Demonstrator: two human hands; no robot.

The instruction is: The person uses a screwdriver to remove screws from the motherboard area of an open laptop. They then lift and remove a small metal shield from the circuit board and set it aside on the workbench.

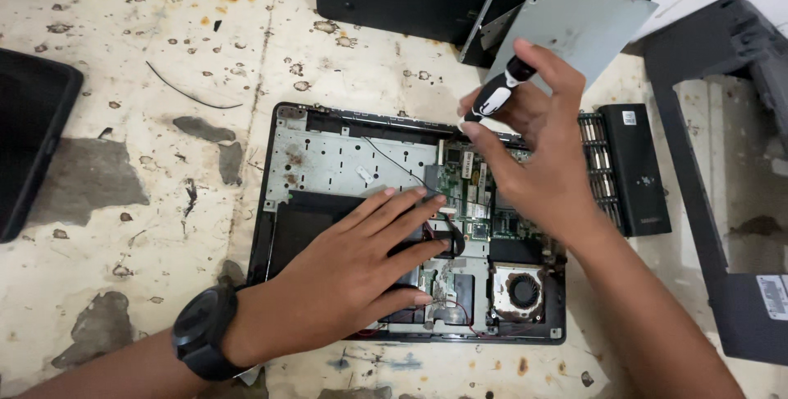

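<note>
Nearest me, my left hand (361,263), a black watch (203,332) on its wrist, lies flat with fingers spread on the opened laptop base (328,161), which sits mid-desk (164,79), covering the dark panel beside the round fan (523,291). Above it my right hand (538,157) has its fingers closed around a black-and-white screwdriver (502,91), tip hidden behind the hand over the green circuit board (464,181). Farther off lie a ribbed black battery (628,169), a grey metal plate (579,25), a dark plastic frame (722,161) and stained, peeling white desk.
</note>
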